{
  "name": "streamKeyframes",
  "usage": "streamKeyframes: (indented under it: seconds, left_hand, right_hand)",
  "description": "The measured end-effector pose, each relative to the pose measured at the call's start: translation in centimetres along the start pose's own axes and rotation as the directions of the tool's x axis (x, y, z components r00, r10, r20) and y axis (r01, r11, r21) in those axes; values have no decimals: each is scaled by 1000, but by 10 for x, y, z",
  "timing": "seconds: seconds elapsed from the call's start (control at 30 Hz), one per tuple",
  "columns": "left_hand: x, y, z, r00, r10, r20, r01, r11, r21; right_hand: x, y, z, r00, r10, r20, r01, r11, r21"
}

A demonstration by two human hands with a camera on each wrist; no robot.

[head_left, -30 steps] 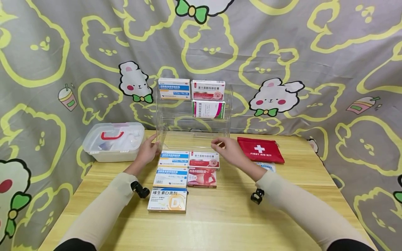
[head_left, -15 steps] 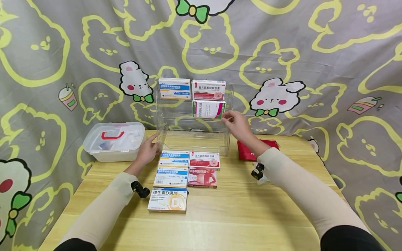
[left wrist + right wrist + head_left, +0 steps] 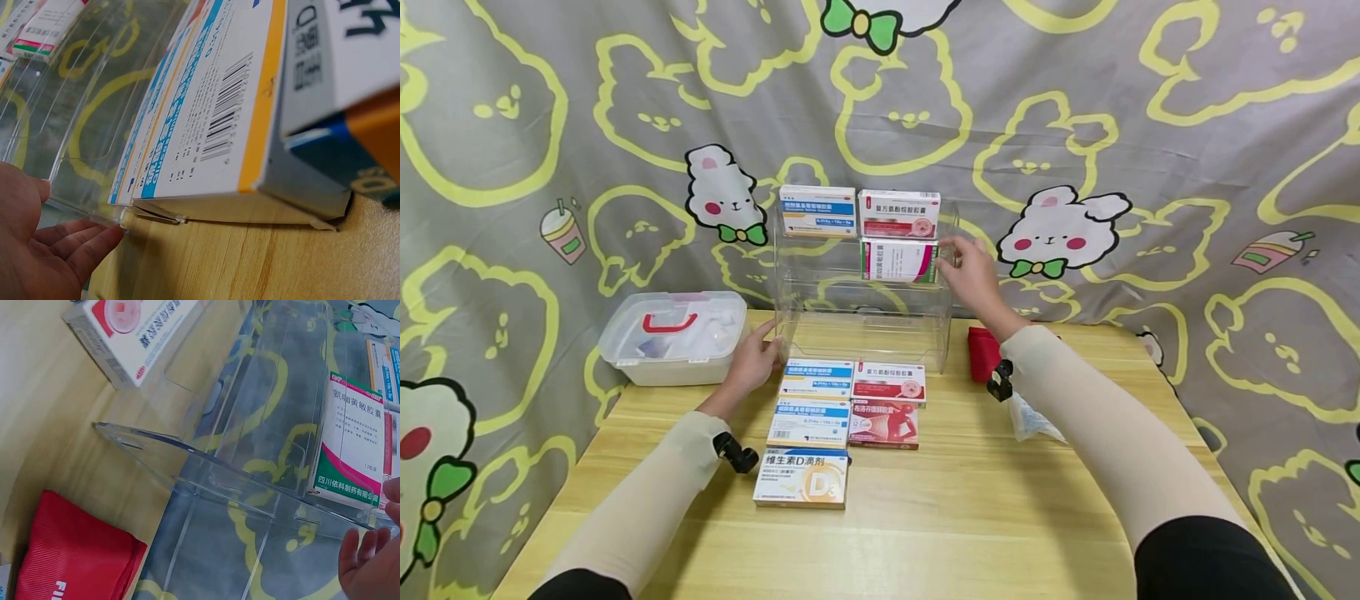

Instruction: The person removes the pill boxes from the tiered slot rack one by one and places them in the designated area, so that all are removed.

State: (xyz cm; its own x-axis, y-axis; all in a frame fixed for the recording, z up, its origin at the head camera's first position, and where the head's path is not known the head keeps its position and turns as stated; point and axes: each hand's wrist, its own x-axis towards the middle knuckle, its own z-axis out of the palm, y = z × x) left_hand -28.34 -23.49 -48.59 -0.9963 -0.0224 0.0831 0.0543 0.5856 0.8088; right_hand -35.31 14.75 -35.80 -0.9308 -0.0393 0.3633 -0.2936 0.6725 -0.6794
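Observation:
A clear tiered display rack (image 3: 187, 448) stands on the table against the cloth. My left hand (image 3: 752, 360) holds its lower left side, the thumb (image 3: 44, 189) apart from the extended fingers. My right hand (image 3: 973, 273) is at the rack's right side, beside a white, green and magenta medicine box (image 3: 897, 261) on a middle tier; its thumb and fingers stand apart, and whether they touch box or rack is unclear. The top tier bears a blue-and-white medicine box (image 3: 817, 212) and a red-and-white one (image 3: 898, 214).
Before the rack lie two blue-and-white boxes, the nearer one (image 3: 807, 423) barcoded, a vitamin D box (image 3: 801, 478), a red-and-white box (image 3: 889, 382) and a red box (image 3: 883, 423). A lidded plastic case (image 3: 673, 337) stands left; a red first aid pouch (image 3: 983, 354) and clear packet (image 3: 1032, 419) lie right.
My right hand has risen from the rack's lower right to beside the middle-tier box, its forearm now covering much of the red pouch. The left hand and the boxes stay put.

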Motion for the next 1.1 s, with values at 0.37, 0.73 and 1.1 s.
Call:
streamKeyframes:
  seconds: [0.37,0.73,1.1]
  left_hand:
    - [1,-1,0,1000,4,-5,-4,1000,31]
    - [3,-2,0,1000,-1,-13,1,1000,28]
    - [1,1,0,1000,-6,-14,7,1000,24]
  right_hand:
    - [14,-2,3,995,99,7,-100,995,18]
    - [21,-1,13,993,117,18,-118,991,65]
    - [25,-9,10,984,173,36,-176,980,95]
